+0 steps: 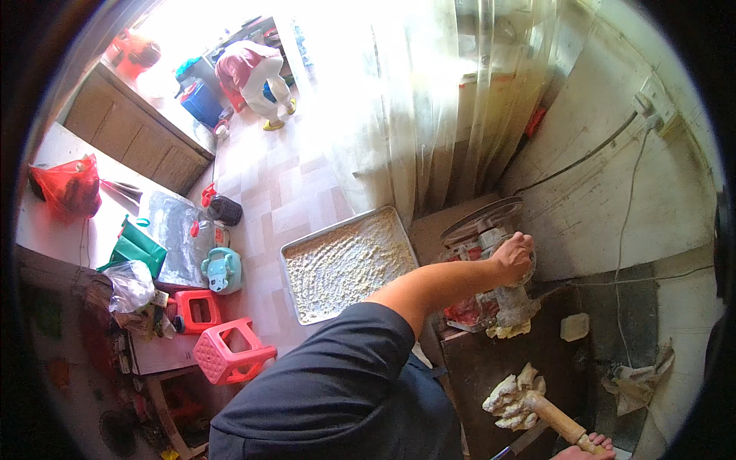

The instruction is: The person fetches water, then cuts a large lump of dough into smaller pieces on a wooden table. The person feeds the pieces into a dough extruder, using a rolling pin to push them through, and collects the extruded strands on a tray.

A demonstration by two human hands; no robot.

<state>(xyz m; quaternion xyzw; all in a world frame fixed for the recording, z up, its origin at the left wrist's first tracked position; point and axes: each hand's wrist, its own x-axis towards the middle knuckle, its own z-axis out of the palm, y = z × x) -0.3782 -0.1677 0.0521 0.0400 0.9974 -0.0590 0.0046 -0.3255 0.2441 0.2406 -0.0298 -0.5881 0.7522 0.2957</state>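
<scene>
My left hand [513, 259] is at the top of a flour-dusted machine [514, 307] that looks like a belt-driven grinder. Its fingers look curled, but whether they hold anything is hidden. Pale dough [509, 329] hangs at the machine's outlet. At the lower right edge, my right hand [586, 452] grips the handle of a wooden rolling pin [555, 417]. Its far end touches a lumpy heap of floured dough [514, 397] over the dark tabletop [480, 368]. Beside the pin, a flat blade-like piece [528, 438] is partly cut off by the frame.
A large metal tray [282, 256] of pale crumbly material lies left of the machine. A red stool [233, 351] stands nearby. Cords run to a wall socket [658, 106]. Translucent curtains [437, 126] hang behind. Far off, another person [253, 72] bends over.
</scene>
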